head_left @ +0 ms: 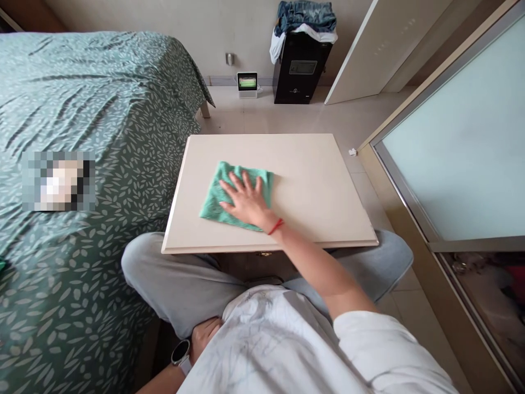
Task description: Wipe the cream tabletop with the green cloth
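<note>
At a cream, flat, rectangular counter point(315, 186), sitting with left grip point(204, 334) partly behind a white fabric shirt point(262, 334), unclear whether curled or loose. Resting right grip point(248, 202), splayed apart, on a square green fabric cloth point(214, 204), spread beneath it. Left of this grip, seeing a leaf-patterned green-covered bed point(123, 180); well beyond the grip, a black boxy cabinet point(302, 82).

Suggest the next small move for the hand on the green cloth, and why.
Probably slide the right hand and green cloth toward the right side of the tabletop: the hand lies spread over the cloth, which sits mostly on the left half.
</note>
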{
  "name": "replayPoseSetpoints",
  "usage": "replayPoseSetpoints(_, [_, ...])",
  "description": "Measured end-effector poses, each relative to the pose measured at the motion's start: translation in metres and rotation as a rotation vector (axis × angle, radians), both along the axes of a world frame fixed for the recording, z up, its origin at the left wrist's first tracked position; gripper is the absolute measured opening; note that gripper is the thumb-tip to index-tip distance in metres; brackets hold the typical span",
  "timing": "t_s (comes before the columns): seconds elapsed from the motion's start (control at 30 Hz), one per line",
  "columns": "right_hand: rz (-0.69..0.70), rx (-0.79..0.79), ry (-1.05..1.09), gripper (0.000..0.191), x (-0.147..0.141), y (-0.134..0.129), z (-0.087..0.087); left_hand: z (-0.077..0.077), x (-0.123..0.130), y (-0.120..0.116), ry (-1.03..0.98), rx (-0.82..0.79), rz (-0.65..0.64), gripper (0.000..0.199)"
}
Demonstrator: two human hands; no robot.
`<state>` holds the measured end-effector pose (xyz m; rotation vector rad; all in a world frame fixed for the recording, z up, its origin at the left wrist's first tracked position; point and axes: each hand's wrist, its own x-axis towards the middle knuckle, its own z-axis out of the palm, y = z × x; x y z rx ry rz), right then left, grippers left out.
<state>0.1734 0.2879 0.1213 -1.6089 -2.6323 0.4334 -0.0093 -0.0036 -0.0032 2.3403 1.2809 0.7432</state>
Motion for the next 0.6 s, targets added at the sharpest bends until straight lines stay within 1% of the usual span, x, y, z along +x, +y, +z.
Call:
replayPoseSetpoints(0.1, [-0.189, 0.007, -0.084, 0.077, 0.087, -0.003, -0.007, 0.003, 0.001, 0.001, -0.005, -0.012, -0.007, 0.038])
replayPoseSetpoints(0.17, [-0.342, 0.030, -0.136, 0.076, 0.148, -0.007, -0.013, 0.005, 0.002, 0.002, -0.009, -0.015, -0.010, 0.039])
replayPoseSetpoints(0.23, [-0.509, 0.071, -0.162, 0.075, 0.200, -0.013, -0.018, 0.006, 0.003, 0.003, -0.013, -0.017, -0.006, 0.038])
replayPoseSetpoints(0.3, [-0.681, 0.101, -0.163, 0.075, 0.235, -0.017, -0.023, 0.006, 0.004, 0.003, -0.014, -0.015, 0.004, 0.038])
replayPoseSetpoints(0.33, [-0.757, 0.107, -0.159, 0.075, 0.244, -0.019, -0.024, 0.006, 0.004, 0.003, -0.014, -0.011, 0.008, 0.037])
replayPoseSetpoints(0.4, [-0.854, 0.101, -0.147, 0.077, 0.246, -0.018, -0.025, 0.006, 0.005, 0.003, -0.015, -0.002, 0.007, 0.037])
replayPoseSetpoints(0.47, [-0.858, 0.091, -0.137, 0.080, 0.228, -0.013, -0.022, 0.006, 0.005, 0.003, -0.016, 0.003, 0.003, 0.037])
replayPoseSetpoints(0.53, [-0.777, 0.071, -0.125, 0.082, 0.196, -0.004, -0.017, 0.005, 0.004, 0.003, -0.015, -0.002, 0.002, 0.038])
replayPoseSetpoints(0.6, [-0.642, 0.049, -0.100, 0.082, 0.153, 0.008, -0.010, 0.004, 0.003, 0.002, -0.015, -0.008, 0.001, 0.038])
